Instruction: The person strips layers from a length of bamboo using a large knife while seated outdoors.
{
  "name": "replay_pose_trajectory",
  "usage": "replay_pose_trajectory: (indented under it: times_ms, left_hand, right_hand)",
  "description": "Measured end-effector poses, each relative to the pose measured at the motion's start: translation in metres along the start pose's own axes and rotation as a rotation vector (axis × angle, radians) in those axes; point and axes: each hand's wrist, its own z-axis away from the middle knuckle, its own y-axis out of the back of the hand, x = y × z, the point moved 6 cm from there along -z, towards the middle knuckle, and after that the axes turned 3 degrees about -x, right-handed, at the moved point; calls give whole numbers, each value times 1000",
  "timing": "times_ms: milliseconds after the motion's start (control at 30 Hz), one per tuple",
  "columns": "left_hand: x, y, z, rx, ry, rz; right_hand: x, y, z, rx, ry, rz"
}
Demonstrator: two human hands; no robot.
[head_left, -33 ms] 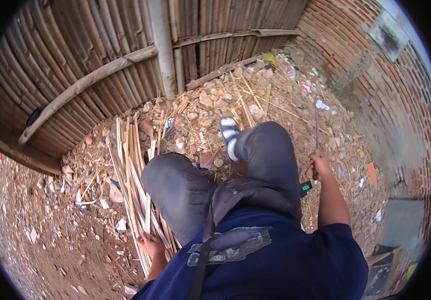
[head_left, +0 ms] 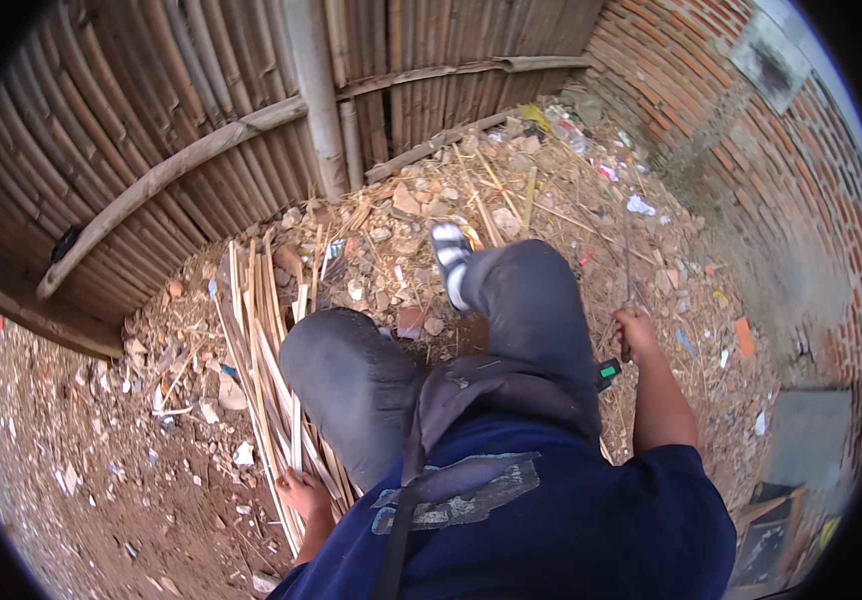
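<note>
Beside my left thigh lies a bundle of long, pale split-bamboo strips (head_left: 261, 370). My left hand (head_left: 304, 493) is at the near end of the bundle, its fingers curled on the strips. Out to the right, past my right knee, my right hand (head_left: 635, 332) is closed round the handle of a long, thin, dark blade-like tool (head_left: 627, 240). The tool points away from me, and motion blurs its far part, so its exact kind cannot be told.
A bamboo fence (head_left: 181, 110) with a wooden post (head_left: 316, 100) stands ahead; a brick wall (head_left: 741, 170) runs along the right. Rubble, litter and loose sticks (head_left: 506, 190) cover the ground. A small black device with a green screen (head_left: 608, 370) sits by my right thigh.
The view has shifted slightly. The tool in my right hand looks more blurred than before. My left hand stays on the strips.
</note>
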Motion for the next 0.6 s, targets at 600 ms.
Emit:
replay_pose_trajectory:
  times_ms: [600]
  left_hand:
    - [21, 28, 13, -78, 71, -215]
  right_hand:
    - [233, -61, -43, -207, 69, 606]
